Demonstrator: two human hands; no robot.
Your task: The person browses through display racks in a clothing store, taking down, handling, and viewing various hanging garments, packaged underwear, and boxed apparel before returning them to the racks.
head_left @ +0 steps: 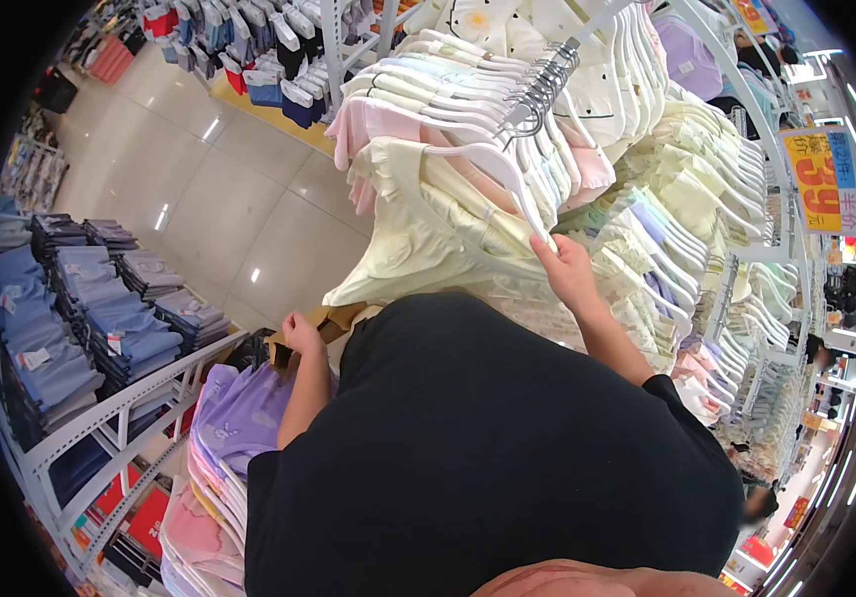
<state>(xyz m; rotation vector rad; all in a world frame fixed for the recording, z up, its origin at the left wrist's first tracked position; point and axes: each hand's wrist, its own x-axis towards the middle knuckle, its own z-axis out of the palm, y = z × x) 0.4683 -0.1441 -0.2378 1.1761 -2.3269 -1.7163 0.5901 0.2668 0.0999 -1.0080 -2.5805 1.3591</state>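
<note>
Tiled floor [219, 204] spreads far left; right hand [569, 271] pinches a white hanger [510, 175], left hand [303, 334] curls, any hold unclear.

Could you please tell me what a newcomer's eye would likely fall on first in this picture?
Probably the pale yellow garment above the centre, on a white hanger whose lower end is held in the fingers of the right hand. The wearer's black shirt fills the lower middle. Near the right edge, a sign with a big red 39 also stands out.
</note>
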